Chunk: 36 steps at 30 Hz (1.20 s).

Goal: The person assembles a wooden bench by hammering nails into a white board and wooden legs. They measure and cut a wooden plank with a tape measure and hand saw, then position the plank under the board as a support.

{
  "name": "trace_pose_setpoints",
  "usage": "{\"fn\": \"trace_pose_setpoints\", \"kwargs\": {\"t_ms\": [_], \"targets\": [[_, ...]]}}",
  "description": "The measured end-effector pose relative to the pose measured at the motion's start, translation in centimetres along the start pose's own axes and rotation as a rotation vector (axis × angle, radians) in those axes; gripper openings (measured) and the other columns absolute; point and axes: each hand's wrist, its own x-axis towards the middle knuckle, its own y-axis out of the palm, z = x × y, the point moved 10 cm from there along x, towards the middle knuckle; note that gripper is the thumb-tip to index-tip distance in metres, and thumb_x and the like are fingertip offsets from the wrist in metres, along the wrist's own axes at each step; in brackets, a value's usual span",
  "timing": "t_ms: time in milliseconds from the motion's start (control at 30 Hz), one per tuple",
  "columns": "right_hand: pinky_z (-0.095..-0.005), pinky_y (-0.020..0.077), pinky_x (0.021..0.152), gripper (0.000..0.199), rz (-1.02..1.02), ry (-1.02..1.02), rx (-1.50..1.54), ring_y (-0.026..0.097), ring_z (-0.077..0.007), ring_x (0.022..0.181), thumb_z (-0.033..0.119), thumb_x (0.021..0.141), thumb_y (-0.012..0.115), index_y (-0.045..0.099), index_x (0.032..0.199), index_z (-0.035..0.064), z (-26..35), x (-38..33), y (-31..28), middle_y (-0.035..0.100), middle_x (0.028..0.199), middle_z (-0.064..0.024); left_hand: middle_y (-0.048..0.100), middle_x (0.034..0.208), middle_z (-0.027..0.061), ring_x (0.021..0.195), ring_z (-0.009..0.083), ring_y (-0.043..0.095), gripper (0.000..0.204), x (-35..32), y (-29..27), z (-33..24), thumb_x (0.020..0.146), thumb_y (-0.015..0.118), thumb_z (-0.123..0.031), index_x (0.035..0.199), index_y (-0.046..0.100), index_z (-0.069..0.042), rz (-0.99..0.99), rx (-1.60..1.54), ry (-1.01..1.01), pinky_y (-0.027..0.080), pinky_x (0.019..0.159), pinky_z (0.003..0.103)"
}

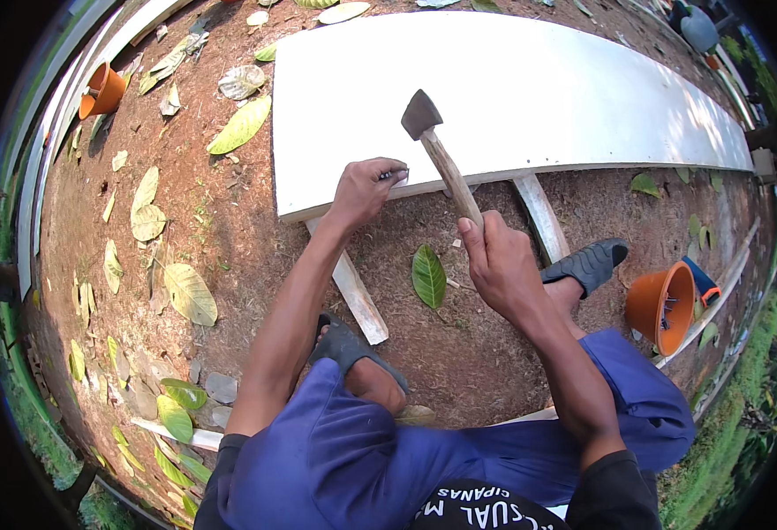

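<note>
My right hand (pixel 505 265) is closed around the wooden handle of a hatchet (pixel 446 168). The hatchet's dark metal head points up and away from me, raised over a long white board (pixel 503 97). At the board's near edge, my left hand (pixel 364 190) is pinched closed on a small dark piece that looks like a nail (pixel 386 175), mostly hidden by the fingers. Two wooden battens, one on the left (pixel 359 300) and one on the right (pixel 540 216), stick out toward me from under the board.
An orange bucket (pixel 662 305) with thin metal pieces inside stands at the right, beside a blue and orange object (pixel 703 281). Another orange bucket (pixel 102 91) lies tilted at the far left. Large leaves (pixel 190 294) are scattered over the brown ground. My sandalled feet are below the board.
</note>
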Motion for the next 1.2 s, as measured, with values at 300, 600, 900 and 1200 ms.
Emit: {"fn": "trace_pose_setpoints", "kwargs": {"t_ms": [300, 600, 900, 1200], "targets": [[-0.0474, 0.0440, 0.050, 0.044, 0.047, 0.087, 0.003, 0.058, -0.0351, 0.051, 0.038, 0.110, 0.042, 0.048, 0.088, 0.0007, -2.4, 0.1, 2.4, 0.057, 0.061, -0.0203, 0.071, 0.091, 0.0138, 0.079, 0.0373, 0.071, 0.023, 1.5, -3.9, 2.9, 0.101, 0.059, -0.025, 0.104, 0.073, -0.008, -0.297, 0.609, -0.029, 0.057, 0.072, 0.047], [-0.0457, 0.0468, 0.050, 0.031, -0.360, -0.233, 0.226, 0.064, -0.0351, 0.057, 0.030, 0.107, 0.052, 0.050, 0.096, 0.0011, 5.4, -0.7, -5.6, 0.059, 0.066, -0.0180, 0.070, 0.090, 0.0144, 0.080, 0.0393, 0.071, 0.022, 1.4, -4.0, 3.6, 0.101, 0.056, -0.023, 0.094, 0.067, -0.006, -0.291, 0.626, -0.001, 0.056, 0.072, 0.051], [-0.0487, 0.0484, 0.054, 0.037, -0.158, -0.037, 0.087, 0.064, -0.0422, 0.060, 0.034, 0.108, 0.049, 0.053, 0.096, -0.0009, 2.4, -0.5, -3.9, 0.063, 0.068, -0.0197, 0.069, 0.089, 0.0161, 0.080, 0.0398, 0.070, 0.021, 1.4, -3.8, 4.2, 0.099, 0.053, -0.019, 0.092, 0.066, -0.005, -0.226, 0.627, -0.028, 0.056, 0.072, 0.052], [-0.0523, 0.0509, 0.051, 0.040, 0.204, 0.093, -0.139, 0.065, -0.0405, 0.055, 0.036, 0.110, 0.039, 0.051, 0.093, 0.0025, -4.3, -0.8, 5.3, 0.062, 0.064, -0.0188, 0.071, 0.090, 0.0154, 0.081, 0.0395, 0.071, 0.022, 1.6, -3.4, 3.8, 0.100, 0.055, -0.021, 0.090, 0.067, -0.005, -0.257, 0.615, -0.026, 0.056, 0.074, 0.051]]}}
